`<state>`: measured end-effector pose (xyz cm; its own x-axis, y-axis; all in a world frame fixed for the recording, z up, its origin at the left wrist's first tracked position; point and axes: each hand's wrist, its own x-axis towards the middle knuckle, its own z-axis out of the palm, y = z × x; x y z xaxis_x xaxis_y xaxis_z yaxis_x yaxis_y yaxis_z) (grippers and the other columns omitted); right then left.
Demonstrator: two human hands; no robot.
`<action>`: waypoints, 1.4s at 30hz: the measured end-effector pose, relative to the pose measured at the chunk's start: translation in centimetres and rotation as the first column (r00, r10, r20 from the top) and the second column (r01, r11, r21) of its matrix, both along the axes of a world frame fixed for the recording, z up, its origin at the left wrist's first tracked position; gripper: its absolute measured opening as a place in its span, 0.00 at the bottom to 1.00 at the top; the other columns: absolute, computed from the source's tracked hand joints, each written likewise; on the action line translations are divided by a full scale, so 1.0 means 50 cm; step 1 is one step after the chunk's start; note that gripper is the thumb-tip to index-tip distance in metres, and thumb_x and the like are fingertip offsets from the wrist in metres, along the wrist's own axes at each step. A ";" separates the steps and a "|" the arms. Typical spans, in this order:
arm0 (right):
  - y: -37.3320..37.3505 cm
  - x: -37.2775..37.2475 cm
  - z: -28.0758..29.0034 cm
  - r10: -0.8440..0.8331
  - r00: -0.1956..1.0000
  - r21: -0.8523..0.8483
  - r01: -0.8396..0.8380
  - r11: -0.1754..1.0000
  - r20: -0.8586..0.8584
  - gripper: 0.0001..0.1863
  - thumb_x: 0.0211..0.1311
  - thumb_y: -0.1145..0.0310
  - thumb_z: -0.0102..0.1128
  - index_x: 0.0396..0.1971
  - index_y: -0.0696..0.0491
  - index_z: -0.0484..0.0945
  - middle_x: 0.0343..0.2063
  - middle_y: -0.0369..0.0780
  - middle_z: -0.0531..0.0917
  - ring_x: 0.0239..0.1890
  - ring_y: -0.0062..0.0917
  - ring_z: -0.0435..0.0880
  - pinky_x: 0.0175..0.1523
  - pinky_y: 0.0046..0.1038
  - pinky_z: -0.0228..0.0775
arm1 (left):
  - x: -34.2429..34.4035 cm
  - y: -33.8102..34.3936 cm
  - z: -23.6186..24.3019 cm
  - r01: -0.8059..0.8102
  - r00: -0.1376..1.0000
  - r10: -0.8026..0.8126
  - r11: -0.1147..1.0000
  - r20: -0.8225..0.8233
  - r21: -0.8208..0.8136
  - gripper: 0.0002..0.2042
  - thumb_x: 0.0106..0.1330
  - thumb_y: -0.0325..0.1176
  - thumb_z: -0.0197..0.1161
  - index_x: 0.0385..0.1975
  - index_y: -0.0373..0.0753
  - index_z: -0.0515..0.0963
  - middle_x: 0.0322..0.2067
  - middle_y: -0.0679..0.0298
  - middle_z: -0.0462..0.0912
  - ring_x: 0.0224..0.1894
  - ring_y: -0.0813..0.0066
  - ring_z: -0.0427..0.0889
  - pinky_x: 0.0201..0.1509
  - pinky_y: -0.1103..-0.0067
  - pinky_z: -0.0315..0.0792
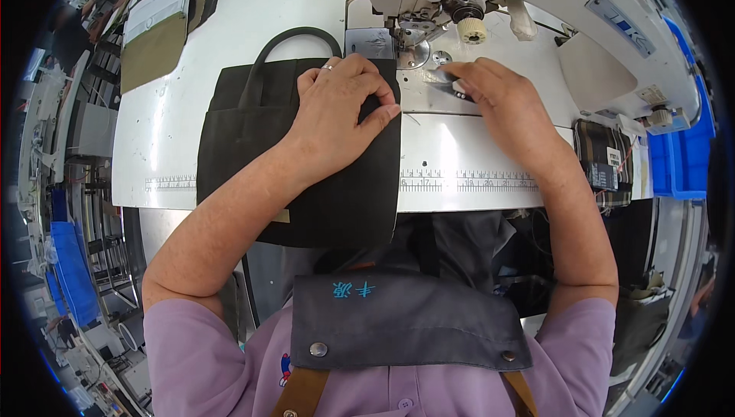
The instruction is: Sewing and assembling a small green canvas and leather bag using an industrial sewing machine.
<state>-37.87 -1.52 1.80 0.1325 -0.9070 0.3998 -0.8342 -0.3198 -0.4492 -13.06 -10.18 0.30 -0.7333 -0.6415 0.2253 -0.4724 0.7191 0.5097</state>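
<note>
A black fabric bag lies flat across the front edge of the sewing table, its looped handle at the far end. My left hand rests on the bag, thumb and forefinger closed at its right edge. To the right, beside the needle area, my right hand is closed around small thread snips; their metal blades point left, and the fingers hide part of them. Beyond both hands stands the white sewing machine, its presser foot area close to the bag's top right corner.
A ruler strip runs along the table's front edge. Olive and white bag pieces lie at the far left. Folded plaid cloth sits at the right edge, near a blue bin. The machine's arm overhangs the far right.
</note>
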 end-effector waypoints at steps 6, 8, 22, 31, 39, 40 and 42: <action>-0.010 0.040 0.022 0.085 0.973 0.070 -0.071 0.995 -0.214 0.12 0.67 0.63 0.64 0.47 0.49 0.86 0.36 0.40 0.82 0.35 0.36 0.86 0.40 0.37 0.78 | 0.000 0.001 -0.005 -0.007 0.999 0.005 0.999 -0.042 -0.039 0.06 0.63 0.36 0.71 0.31 0.43 0.82 0.46 0.68 0.77 0.52 0.66 0.75 0.62 0.62 0.58; -0.017 0.039 0.015 0.105 0.976 0.042 -0.099 0.994 -0.190 0.12 0.67 0.61 0.65 0.46 0.49 0.86 0.36 0.39 0.82 0.35 0.36 0.86 0.40 0.37 0.77 | -0.005 0.000 -0.001 -0.017 0.999 0.016 0.999 -0.036 -0.041 0.06 0.62 0.36 0.71 0.30 0.43 0.82 0.46 0.68 0.77 0.52 0.66 0.75 0.62 0.62 0.58; -0.044 0.027 -0.019 0.060 0.995 -0.032 -0.063 0.997 -0.073 0.09 0.62 0.62 0.69 0.37 0.49 0.89 0.33 0.33 0.83 0.31 0.31 0.86 0.35 0.34 0.77 | -0.010 -0.059 0.001 0.091 0.991 -0.080 0.990 -0.105 0.108 0.04 0.60 0.34 0.74 0.32 0.46 0.87 0.46 0.70 0.79 0.52 0.69 0.78 0.66 0.65 0.59; -0.042 0.039 -0.018 0.069 0.974 -0.089 -0.090 0.992 -0.215 0.07 0.59 0.62 0.69 0.35 0.46 0.89 0.34 0.32 0.83 0.29 0.29 0.86 0.31 0.34 0.76 | -0.012 -0.059 -0.002 0.045 0.991 -0.033 0.995 -0.128 0.093 0.06 0.60 0.34 0.73 0.31 0.40 0.85 0.45 0.68 0.80 0.49 0.68 0.79 0.63 0.65 0.62; -0.040 0.036 -0.018 0.073 0.964 -0.094 -0.100 0.991 -0.255 0.06 0.59 0.62 0.68 0.34 0.46 0.88 0.34 0.32 0.83 0.27 0.30 0.85 0.30 0.34 0.76 | -0.027 -0.044 -0.001 -0.032 0.999 0.032 0.999 -0.034 0.008 0.05 0.59 0.34 0.70 0.30 0.42 0.82 0.47 0.67 0.76 0.48 0.66 0.77 0.61 0.64 0.59; -0.039 0.036 -0.018 0.076 0.964 -0.095 -0.103 0.990 -0.255 0.06 0.59 0.62 0.68 0.34 0.46 0.88 0.34 0.32 0.83 0.27 0.30 0.85 0.30 0.34 0.76 | -0.028 -0.041 -0.005 -0.041 0.998 0.040 0.999 -0.038 -0.035 0.05 0.59 0.33 0.70 0.30 0.42 0.81 0.48 0.66 0.76 0.50 0.65 0.76 0.62 0.64 0.59; -0.040 0.035 -0.019 0.071 0.963 -0.094 -0.098 0.991 -0.259 0.06 0.59 0.63 0.68 0.34 0.46 0.88 0.33 0.32 0.83 0.28 0.30 0.85 0.31 0.34 0.76 | -0.028 -0.041 -0.008 -0.039 0.999 0.038 0.998 -0.037 -0.040 0.05 0.59 0.33 0.69 0.30 0.42 0.81 0.48 0.66 0.76 0.52 0.64 0.76 0.62 0.63 0.59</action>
